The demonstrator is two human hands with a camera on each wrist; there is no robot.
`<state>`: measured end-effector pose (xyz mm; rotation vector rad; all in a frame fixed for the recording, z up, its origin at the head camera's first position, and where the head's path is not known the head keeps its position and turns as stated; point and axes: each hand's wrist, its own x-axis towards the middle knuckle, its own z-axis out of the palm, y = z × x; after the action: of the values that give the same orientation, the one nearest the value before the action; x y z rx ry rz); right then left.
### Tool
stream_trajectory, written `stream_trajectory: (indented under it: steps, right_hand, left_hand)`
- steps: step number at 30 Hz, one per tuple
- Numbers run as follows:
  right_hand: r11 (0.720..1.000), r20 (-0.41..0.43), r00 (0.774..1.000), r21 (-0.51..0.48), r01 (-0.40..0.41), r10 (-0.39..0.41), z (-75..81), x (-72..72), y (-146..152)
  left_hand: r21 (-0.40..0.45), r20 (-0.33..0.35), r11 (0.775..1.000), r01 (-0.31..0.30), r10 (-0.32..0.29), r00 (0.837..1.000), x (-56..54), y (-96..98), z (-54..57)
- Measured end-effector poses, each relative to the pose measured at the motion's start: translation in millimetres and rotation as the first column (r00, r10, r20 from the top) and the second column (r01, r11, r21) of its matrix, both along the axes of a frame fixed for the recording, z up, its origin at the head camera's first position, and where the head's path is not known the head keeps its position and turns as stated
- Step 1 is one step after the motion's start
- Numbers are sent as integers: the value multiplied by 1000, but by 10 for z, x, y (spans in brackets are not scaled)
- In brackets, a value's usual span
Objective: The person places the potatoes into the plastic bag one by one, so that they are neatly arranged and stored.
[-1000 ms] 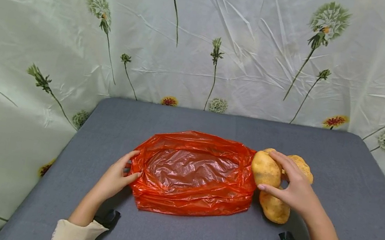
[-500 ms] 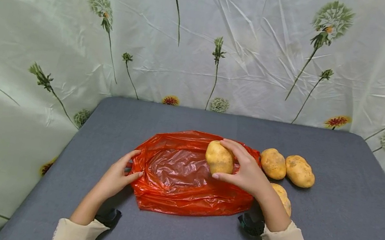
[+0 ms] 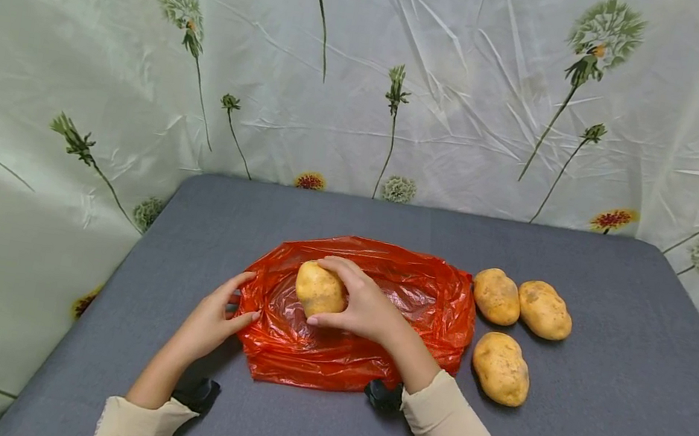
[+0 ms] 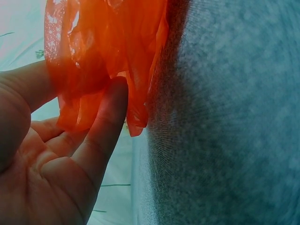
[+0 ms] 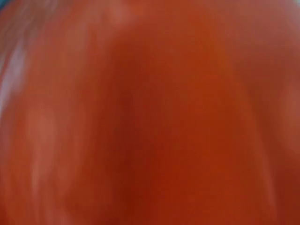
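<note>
In the head view my right hand [image 3: 366, 309] holds a potato [image 3: 320, 290] between thumb and fingers, over the left part of a red plastic bag [image 3: 360, 370]. The bag lies spread out with its mouth facing up. At its left end my left hand [image 3: 208, 321] holds the rim, thumb in front and fingers partly hidden behind the film. From the left wrist, the thin bag [image 4: 93, 51] hangs between the thumb and fingers of my left hand [image 4: 56, 168]. Blurred red bag film [image 5: 154, 117] fills the right wrist view, which shows neither potato nor hand.
Right of the bag, three potatoes lie on the grey table [image 3: 604, 422]: a near one [image 3: 501, 369], one by the bag's edge [image 3: 497, 296] and a far right one [image 3: 545, 310]. A flowered curtain [image 3: 473, 116] runs along the back and left sides.
My right hand has carried one potato leftward from the group at the right to over the bag's left part. My left hand has stayed at the bag's left edge.
</note>
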<state>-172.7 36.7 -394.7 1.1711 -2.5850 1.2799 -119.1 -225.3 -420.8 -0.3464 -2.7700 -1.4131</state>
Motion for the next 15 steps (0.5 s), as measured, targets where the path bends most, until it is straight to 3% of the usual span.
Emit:
stream_trajectory:
  steps: [15]
  right_hand:
    - [994,186,983,107,-23,3,-212,-10,-394]
  left_hand:
    - [-18,5,1000,13,-13,1000,-29,-23,-31]
